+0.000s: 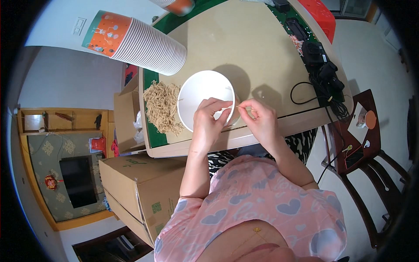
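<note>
In front of me a white paper bucket (192, 89) stands on the table, its open top facing me. My left hand (207, 122) reaches over the bucket, thumb and forefinger pinched at the inner side of its right rim; whatever lies between those fingertips is too small to make out. Just outside that rim, my right hand (264, 120) pinches the end of a thin tan string (239, 106) between thumb and forefinger. To the left of the bucket lies a loose heap of tan strings (160, 107).
A tall stack of nested paper buckets (148, 46), its outer one orange and green, leans at the table's far left. Black adapters and cables (323, 70) crowd the right edge. Cardboard boxes (144, 187) stand left of the table. At right is a dark chair (358, 139) holding small items.
</note>
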The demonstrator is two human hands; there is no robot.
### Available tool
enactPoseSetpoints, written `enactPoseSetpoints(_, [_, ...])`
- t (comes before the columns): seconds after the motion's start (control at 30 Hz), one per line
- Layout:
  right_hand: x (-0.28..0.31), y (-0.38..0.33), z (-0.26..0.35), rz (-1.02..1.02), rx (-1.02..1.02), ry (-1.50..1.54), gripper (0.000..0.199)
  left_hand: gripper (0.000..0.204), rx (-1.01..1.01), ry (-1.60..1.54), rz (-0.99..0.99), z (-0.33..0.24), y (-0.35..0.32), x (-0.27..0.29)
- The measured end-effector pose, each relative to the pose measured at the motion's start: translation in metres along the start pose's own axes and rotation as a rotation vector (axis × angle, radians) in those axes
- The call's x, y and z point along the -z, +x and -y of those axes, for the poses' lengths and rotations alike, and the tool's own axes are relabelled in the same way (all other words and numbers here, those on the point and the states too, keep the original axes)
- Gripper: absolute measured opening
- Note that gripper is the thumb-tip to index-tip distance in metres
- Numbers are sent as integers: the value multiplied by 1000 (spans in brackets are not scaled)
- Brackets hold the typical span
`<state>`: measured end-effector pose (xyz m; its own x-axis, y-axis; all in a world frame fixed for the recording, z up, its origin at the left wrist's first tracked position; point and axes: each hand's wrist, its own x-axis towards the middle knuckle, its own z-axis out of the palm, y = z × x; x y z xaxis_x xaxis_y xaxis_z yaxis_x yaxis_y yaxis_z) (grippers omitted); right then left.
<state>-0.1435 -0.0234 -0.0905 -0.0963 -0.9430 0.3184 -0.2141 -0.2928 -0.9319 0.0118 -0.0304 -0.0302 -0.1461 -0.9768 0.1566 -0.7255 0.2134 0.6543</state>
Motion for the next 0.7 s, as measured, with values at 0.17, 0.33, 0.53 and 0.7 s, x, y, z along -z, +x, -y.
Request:
enactPoseSetpoints(0.17, [-2, 2, 1, 8, 21, 8, 13, 20, -11, 7, -4, 0, 0, -1])
enactPoseSetpoints(0.33, [-3, 3, 1, 21, 38, -25, 13, 17, -28, -2, -23, -3, 0, -2])
enactPoseSetpoints(0.53, [-3, -1, 1, 137, -197, 427, 13, 9, -53, 36, -62, -6, 0, -3])
enactPoseSetpoints(0.7, [11, -2, 11, 261, -333, 642, 17, 7, 66, -80, -116, -9, -3, 2])
